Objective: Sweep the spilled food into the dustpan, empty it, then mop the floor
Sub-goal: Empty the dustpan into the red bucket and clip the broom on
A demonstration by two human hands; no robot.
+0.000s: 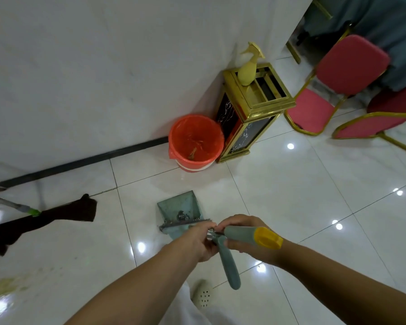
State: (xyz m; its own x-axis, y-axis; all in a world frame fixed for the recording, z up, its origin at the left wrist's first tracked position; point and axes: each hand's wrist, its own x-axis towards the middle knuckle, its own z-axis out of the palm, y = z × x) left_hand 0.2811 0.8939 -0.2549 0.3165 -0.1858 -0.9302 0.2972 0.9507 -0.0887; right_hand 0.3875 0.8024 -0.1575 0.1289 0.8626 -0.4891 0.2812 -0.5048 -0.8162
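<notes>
1. The dustpan [181,213], a grey-green scoop, stands on the white tiled floor [291,207] just beyond the fingertips of both hands, its open mouth turned away from the person and dark bits of debris caught along its near edge.
2. The left hand [201,240] has its fingers curled round the near end of the dustpan's grey-green handle [229,266], which slants back from the fingers toward the person.
3. The right hand [244,233] has its fingers curled round a second grey-green handle with a yellow cap [267,238]; the thumb lies under it and the cap sticks out past the wrist side of the hand.
4. The two hands touch at the fingertips, where a small metal fitting joins the handles; how it joins them cannot be told.
5. Well beyond the fingers, against the wall, stands a red bucket [195,141] lined with an orange bag, with some brownish scraps at its bottom.
6. Touching the bucket to the right of it is a gold-framed bin [251,118] with a yellow spray bottle [247,66] on top.
7. Far to the left of the fingers a mop [45,219] with a dark cloth head lies on the floor.
8. Nearer than the hands and to the left, a yellowish stain [7,285] marks the tiles.
9. Red chairs [333,85] with gold frames stand far to the right.
</notes>
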